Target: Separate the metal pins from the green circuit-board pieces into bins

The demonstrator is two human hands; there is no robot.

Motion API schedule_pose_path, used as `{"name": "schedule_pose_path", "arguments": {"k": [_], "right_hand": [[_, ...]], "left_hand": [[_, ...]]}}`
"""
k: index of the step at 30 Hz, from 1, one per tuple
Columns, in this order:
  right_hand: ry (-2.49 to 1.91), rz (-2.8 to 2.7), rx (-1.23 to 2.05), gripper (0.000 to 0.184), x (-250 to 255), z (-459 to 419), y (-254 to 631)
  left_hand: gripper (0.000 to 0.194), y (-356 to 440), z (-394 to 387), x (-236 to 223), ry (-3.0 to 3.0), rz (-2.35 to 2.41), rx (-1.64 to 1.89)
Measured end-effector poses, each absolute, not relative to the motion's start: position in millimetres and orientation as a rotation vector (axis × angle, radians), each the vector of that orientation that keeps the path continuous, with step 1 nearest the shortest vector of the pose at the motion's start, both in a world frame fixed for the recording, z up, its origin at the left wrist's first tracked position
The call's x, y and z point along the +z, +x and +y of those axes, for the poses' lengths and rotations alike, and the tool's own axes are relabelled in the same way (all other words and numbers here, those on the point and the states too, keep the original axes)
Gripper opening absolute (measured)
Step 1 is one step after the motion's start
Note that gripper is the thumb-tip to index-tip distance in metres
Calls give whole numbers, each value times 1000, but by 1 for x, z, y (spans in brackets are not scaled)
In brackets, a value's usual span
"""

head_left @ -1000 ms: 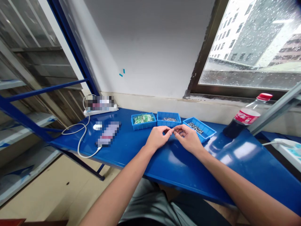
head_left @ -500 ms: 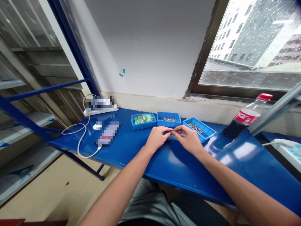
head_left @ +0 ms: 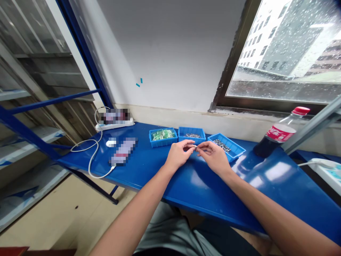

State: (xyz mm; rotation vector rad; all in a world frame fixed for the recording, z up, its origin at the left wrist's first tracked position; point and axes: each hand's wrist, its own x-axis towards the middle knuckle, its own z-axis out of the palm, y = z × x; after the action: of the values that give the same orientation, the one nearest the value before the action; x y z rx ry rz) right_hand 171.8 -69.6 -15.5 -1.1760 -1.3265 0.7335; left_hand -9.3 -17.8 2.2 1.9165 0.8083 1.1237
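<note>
My left hand [head_left: 179, 155] and my right hand [head_left: 214, 156] meet fingertip to fingertip over the blue table [head_left: 165, 170], just in front of three small blue bins. Both pinch a tiny metal part [head_left: 195, 145] between thumb and fingers; its shape is too small to make out. The left bin [head_left: 163, 137] holds green pieces. The middle bin [head_left: 191, 135] and the right bin [head_left: 226, 145] hold several small metal parts.
A cola bottle [head_left: 279, 133] stands at the right near the window. A white power strip [head_left: 114, 124], a white cable [head_left: 92, 156] and a blurred device [head_left: 122, 151] lie on the table's left. Another power strip [head_left: 326, 170] sits far right. Blue shelving stands left.
The hands stayed pressed together in front of the bins; the fingertips shifted slightly around the small part. The view moved a little.
</note>
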Motion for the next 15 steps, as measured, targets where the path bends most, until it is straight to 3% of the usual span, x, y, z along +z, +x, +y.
{"name": "schedule_pose_path", "arguments": {"k": [6, 15], "right_hand": [[-1127, -1340, 772, 38, -13, -73, 168], [-1143, -1343, 722, 34, -14, -72, 170]], "left_hand": [[40, -9, -15, -1, 1888, 784, 1092], [42, -10, -11, 1, 1857, 886, 1224]]}}
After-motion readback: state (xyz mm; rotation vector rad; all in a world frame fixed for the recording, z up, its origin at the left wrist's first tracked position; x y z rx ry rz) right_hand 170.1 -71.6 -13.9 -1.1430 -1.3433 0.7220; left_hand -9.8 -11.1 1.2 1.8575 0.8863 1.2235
